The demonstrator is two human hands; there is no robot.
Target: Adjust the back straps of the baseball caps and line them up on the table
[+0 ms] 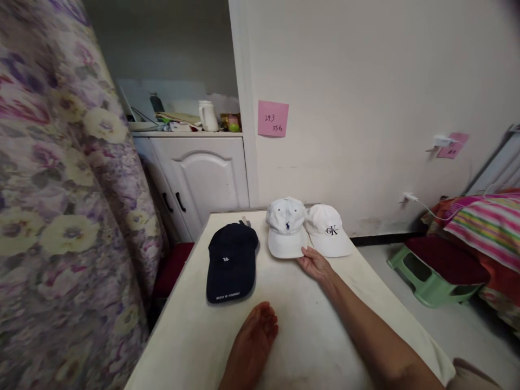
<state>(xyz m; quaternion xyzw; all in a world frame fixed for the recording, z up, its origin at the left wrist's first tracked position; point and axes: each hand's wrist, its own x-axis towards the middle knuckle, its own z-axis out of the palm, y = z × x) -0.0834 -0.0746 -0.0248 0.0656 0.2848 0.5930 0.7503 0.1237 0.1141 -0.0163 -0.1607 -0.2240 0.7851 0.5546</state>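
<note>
A left hand (pixel 257 330) rises from the bottom edge over a cream-covered desk (pixel 298 336), wrist leading up and slightly right, its grip partly open, fingers loosely curled near the navy cap's brim. The right forearm reaches diagonally in from the lower right corner. It ends in a right hand (pixel 316 264) whose grip pinches the front edge of a pale, washed-out fabric baseball cap (pixel 286 219) with a small dark emblem, thumb and fingers closed at the brim's right corner.

To the left on the desk lies a navy fabric baseball cap (pixel 231 262), brim toward the camera, bearing a small white logo and white lettering along the brim. The pale cap sits toward the desk's far edge, and touching it on the right is a white baseball cap (pixel 325 230) with dark "CK" letters.

A purple-and-cream floral curtain (pixel 65 173) hangs at left; a green plastic stool with a dark red top (pixel 447 265) stands on the floor at right. Beyond, a white pitcher (pixel 208 116) stands on a white panelled cabinet (pixel 209 168), beside a wall bearing a handwritten pink note (pixel 273 124).
</note>
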